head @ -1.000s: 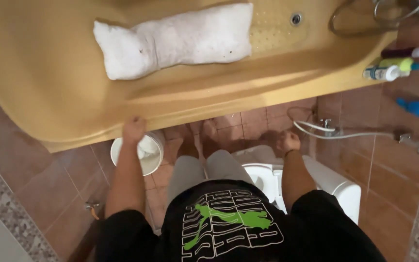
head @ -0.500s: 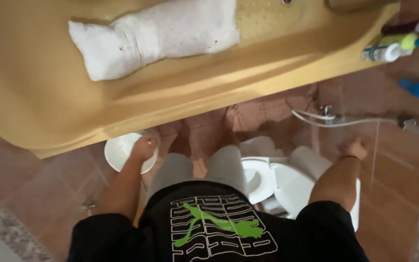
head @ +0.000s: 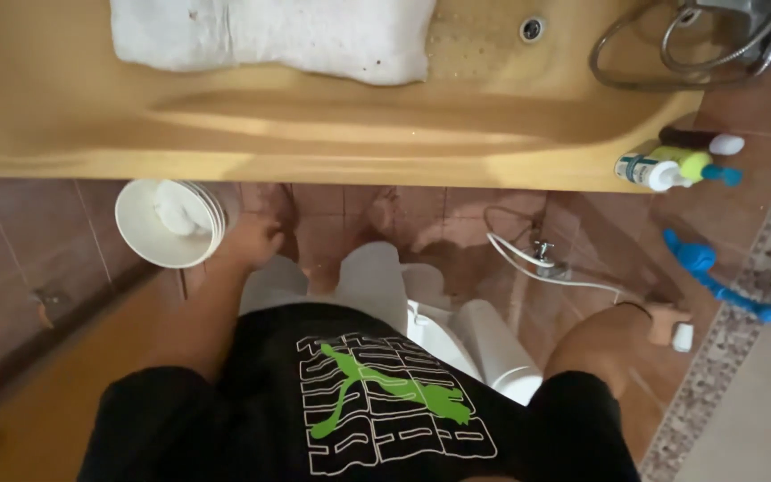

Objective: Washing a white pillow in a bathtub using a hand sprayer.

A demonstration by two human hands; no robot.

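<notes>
Left hand: loosely curled, fingers partly closed, holding nothing visible. It hangs just beside the white round bin, which lies to its left and appears not to touch it; one bin, with crumpled white paper inside.

Right hand: only partly in view past the forearm, pressed against the tiled wall; its opening cannot be told. It sits at or against a small white fitting, though contact is uncertain in this view. A thin white hose runs along the wall to its left.

Beyond both hands: one yellow bathtub holding one white folded towel.

Packages: three bottles lying on the tub corner, up from the right hand: one dark with a white cap, one yellow-green with a teal cap, one white with blue label.

One blue brush just above the right hand. One white toilet between the hands.
</notes>
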